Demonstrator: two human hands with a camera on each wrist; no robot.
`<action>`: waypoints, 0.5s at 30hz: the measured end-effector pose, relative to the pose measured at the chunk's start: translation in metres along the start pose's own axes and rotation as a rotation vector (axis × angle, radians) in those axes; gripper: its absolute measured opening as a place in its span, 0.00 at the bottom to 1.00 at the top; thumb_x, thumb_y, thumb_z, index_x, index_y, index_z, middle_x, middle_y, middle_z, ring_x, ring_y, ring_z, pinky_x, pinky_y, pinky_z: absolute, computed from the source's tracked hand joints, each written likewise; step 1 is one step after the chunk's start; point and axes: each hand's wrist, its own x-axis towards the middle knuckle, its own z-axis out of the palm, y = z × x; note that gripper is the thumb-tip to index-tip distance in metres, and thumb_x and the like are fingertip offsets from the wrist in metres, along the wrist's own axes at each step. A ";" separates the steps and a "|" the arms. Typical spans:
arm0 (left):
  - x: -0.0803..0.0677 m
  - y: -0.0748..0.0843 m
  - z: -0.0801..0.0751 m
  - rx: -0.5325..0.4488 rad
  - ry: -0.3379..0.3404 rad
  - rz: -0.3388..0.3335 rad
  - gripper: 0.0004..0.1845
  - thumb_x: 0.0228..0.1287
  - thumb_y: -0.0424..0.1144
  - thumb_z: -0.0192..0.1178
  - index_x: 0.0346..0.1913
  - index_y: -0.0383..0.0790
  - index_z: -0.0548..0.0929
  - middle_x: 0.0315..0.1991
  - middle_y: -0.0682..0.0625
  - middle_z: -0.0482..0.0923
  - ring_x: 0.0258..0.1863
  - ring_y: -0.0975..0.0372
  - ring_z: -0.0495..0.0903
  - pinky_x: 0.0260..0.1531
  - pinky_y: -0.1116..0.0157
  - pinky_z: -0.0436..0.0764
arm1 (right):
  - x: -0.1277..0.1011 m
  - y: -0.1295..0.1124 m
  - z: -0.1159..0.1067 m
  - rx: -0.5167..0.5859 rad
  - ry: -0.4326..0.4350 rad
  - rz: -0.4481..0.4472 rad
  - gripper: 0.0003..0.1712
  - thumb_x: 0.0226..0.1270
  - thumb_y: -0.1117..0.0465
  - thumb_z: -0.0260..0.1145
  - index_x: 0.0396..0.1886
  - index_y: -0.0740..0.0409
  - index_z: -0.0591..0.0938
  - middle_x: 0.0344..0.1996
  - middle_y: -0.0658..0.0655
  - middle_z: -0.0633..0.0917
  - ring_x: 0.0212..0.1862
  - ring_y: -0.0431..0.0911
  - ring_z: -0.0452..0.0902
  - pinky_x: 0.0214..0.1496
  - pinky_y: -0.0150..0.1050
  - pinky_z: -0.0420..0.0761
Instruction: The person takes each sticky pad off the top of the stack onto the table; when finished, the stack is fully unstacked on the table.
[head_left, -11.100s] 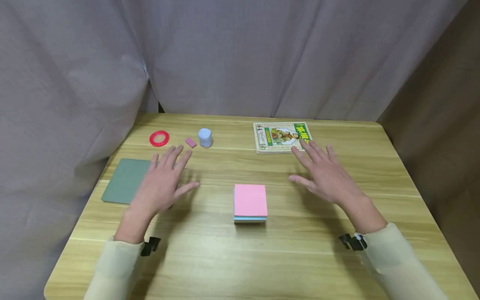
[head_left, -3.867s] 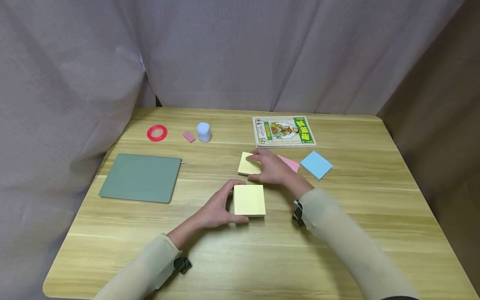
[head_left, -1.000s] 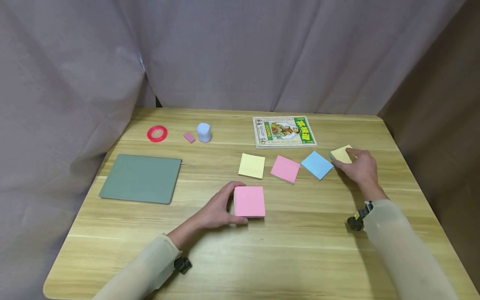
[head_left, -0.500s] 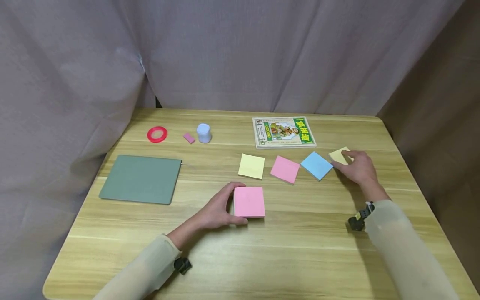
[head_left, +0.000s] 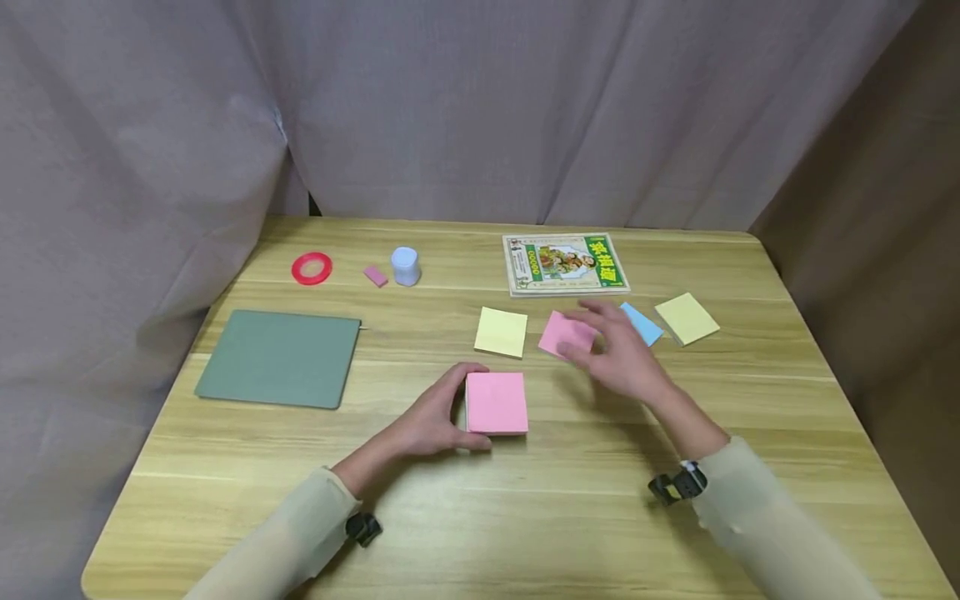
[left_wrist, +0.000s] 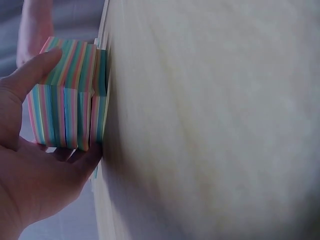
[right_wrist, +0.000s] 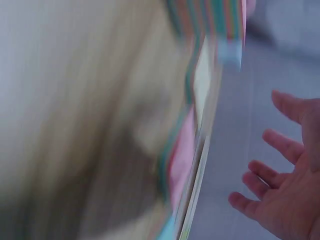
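Left hand (head_left: 429,421) grips stack (head_left: 497,402); right hand (head_left: 621,357) loose, empty, over pink pad (head_left: 562,332). Stack likely light, could shear; best held by sides

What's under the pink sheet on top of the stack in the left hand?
Under the pink sheet, the stack shows many thin layers edge-on, striped pink, green and yellow. Their faces are covered, and the left hand hides part of the sides.

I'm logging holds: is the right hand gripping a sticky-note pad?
No, in the right wrist view the right hand has nothing in its grip.
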 end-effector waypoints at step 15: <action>-0.001 0.000 -0.001 0.018 -0.011 0.014 0.49 0.40 0.39 0.82 0.67 0.44 0.64 0.63 0.52 0.68 0.61 0.61 0.68 0.65 0.57 0.64 | -0.035 -0.066 0.074 -0.090 -0.196 -0.347 0.50 0.51 0.50 0.79 0.73 0.54 0.68 0.68 0.55 0.68 0.67 0.47 0.61 0.63 0.47 0.70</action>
